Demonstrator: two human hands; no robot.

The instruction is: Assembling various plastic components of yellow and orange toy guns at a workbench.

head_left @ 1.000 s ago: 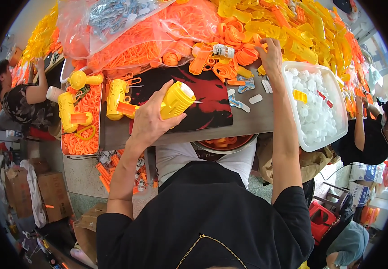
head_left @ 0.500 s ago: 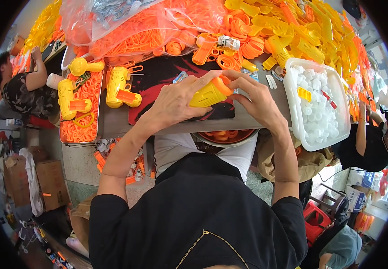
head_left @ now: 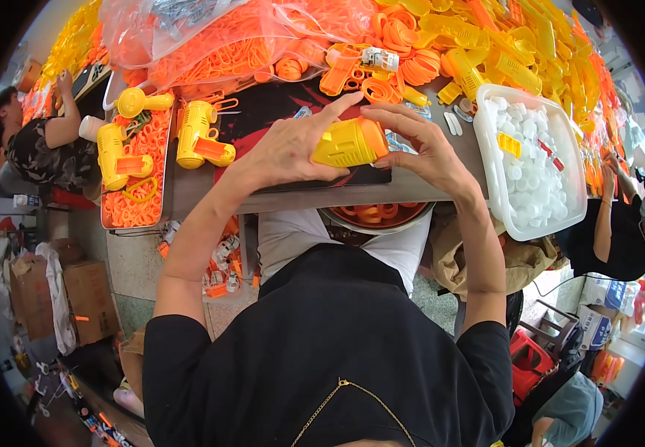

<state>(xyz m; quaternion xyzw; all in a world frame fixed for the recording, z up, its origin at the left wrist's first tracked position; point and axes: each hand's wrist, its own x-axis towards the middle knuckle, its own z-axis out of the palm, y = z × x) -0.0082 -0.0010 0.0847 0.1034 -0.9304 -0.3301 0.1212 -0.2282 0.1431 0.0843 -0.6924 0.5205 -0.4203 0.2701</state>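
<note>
Both my hands hold a yellow plastic toy body (head_left: pixel 345 143) with an orange end piece, over the near edge of the work table. My left hand (head_left: pixel 289 149) grips its left side with the index finger stretched over the top. My right hand (head_left: pixel 423 145) cups the orange end from the right, fingers curled on it. Beneath them lies a dark mat (head_left: pixel 277 119) on the table. A metal bowl (head_left: pixel 374 216) with orange rings sits just under the table edge at my lap.
Finished yellow toy guns (head_left: pixel 199 138) stand to the left beside a tray of orange rings (head_left: pixel 140 201). A white bin of white caps (head_left: pixel 535 167) is at the right. Piles of orange and yellow parts (head_left: pixel 441 37) fill the back. Other people work at both sides.
My right hand came back from the parts pile and joined the left hand on the yellow toy body. The piece moved right and nearer to me, and now carries an orange end.
</note>
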